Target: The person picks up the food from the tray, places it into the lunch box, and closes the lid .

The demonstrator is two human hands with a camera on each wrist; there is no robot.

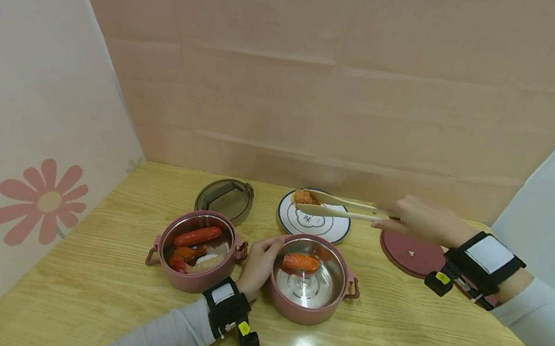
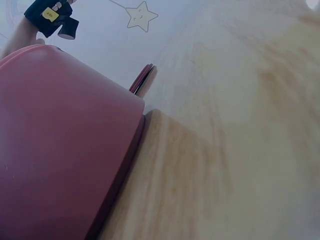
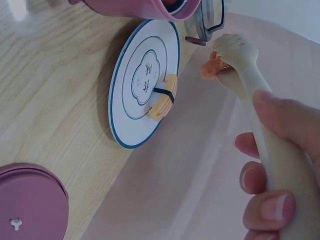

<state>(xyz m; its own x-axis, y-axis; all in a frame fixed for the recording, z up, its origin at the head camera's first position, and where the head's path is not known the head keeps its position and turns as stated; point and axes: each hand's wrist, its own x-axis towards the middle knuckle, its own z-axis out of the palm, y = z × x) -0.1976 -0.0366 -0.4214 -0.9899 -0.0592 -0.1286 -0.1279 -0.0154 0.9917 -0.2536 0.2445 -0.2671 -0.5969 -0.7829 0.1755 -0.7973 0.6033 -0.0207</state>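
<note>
My right hand (image 1: 408, 219) grips cream-coloured tongs (image 3: 250, 77) with a fork-like tip. Their ends pinch an orange, crumbly piece of food (image 3: 213, 66), held above a white plate (image 3: 132, 55) with a blue rim. On that plate lies a yellow egg piece (image 3: 164, 97) with a dark band. Down at the left rim of the right-hand pink pot (image 1: 300, 312), my left hand (image 1: 258, 265) holds the pot; its far fingers are hidden. Inside sits an orange salmon piece (image 1: 301, 262). In the left wrist view the pot's wall (image 2: 65, 140) shows, but no left fingers.
A second pink pot (image 1: 188, 282) at left contains a red sausage (image 1: 197, 236) and other food pieces. Behind it lies a dark oval lid (image 1: 238, 205) with a handle. A round maroon lid (image 1: 409, 253) rests on the wooden table (image 1: 371, 343) at right, under my right forearm.
</note>
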